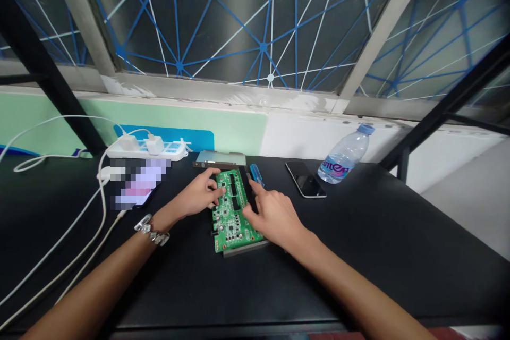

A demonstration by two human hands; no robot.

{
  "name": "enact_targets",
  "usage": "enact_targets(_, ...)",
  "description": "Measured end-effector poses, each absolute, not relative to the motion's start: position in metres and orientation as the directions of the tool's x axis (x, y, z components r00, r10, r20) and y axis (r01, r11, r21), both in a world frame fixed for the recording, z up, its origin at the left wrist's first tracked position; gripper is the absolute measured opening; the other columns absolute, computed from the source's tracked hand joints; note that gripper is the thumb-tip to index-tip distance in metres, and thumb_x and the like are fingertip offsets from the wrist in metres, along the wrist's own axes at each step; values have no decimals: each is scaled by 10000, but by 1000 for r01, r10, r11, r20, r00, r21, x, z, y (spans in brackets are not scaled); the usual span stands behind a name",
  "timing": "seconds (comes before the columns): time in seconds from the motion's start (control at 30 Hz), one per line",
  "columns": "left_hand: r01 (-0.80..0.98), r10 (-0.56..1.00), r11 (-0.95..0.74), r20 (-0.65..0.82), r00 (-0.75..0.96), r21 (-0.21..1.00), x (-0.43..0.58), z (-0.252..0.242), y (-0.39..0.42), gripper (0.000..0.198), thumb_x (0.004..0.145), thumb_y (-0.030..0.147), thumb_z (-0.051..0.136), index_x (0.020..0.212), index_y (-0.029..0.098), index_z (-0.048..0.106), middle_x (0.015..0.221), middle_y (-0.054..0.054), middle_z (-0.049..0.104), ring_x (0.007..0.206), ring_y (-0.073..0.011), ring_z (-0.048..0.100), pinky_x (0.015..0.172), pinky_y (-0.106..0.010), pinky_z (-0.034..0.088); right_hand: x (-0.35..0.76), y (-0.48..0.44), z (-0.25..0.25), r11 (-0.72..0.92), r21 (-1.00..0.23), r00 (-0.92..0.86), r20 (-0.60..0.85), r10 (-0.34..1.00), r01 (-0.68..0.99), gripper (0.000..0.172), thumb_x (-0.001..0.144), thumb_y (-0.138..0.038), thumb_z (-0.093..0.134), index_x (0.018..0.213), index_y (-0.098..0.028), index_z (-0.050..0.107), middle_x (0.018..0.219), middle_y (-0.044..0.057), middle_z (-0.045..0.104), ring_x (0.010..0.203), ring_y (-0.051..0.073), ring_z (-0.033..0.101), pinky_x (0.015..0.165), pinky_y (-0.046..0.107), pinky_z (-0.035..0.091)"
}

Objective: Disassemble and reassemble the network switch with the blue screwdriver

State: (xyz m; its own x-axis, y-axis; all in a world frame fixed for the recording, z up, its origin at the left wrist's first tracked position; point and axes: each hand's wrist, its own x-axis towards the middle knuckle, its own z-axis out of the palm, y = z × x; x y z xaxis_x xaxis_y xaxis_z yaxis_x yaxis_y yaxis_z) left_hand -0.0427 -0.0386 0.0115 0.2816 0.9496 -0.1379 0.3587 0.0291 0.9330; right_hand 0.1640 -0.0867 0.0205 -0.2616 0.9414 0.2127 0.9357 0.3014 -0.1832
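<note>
A green circuit board (228, 213) lies at a slant on the desk, over a grey metal plate or tray (247, 247) whose near edge shows. My left hand (201, 191) has hold of the board's left edge, thumb on top and fingers curled at the side. On the other side, my right hand (274, 212) grips the right edge, its thumb on the board and its index finger stretched along the black strip (246, 183). Just beyond that fingertip lies a blue-handled tool (257, 174), its tip hidden.
Behind the board is a flat metal cover (221, 158). A white power strip (149, 147) with plugs and cables sits back left, near a phone (139, 186) with a blurred screen. To the right are a dark phone (306, 179) and a tilted-looking water bottle (345, 154).
</note>
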Motion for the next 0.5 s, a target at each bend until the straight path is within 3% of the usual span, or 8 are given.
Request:
enact_targets(0.13,460,942,-67,-96,322,885,-45,5,-35,688,809,399,592,1382,87,372,693,25,551,598,-164,589,547,-277,476,162,-89,22,307,-69,-288,200,937,949,650,833,-323,473,1446,-107,466,773,98,756,654,259,701,560,311,353)
enact_targets(0.27,599,940,-239,28,340,764,-48,0,-32,678,810,421,572,1379,71,456,677,2,603,628,-173,594,582,-277,436,159,-93,27,324,22,-323,171,931,946,624,847,-307,459,1444,-124,477,783,118,766,666,277,716,566,317,374)
enact_targets(0.5,651,939,-272,49,339,709,-48,3,-34,667,813,422,572,1367,61,486,681,-12,648,648,-184,616,600,-285,418,164,-92,31,376,23,-374,169,912,926,571,838,-258,457,1393,-141,524,758,101,766,631,250,706,544,300,301)
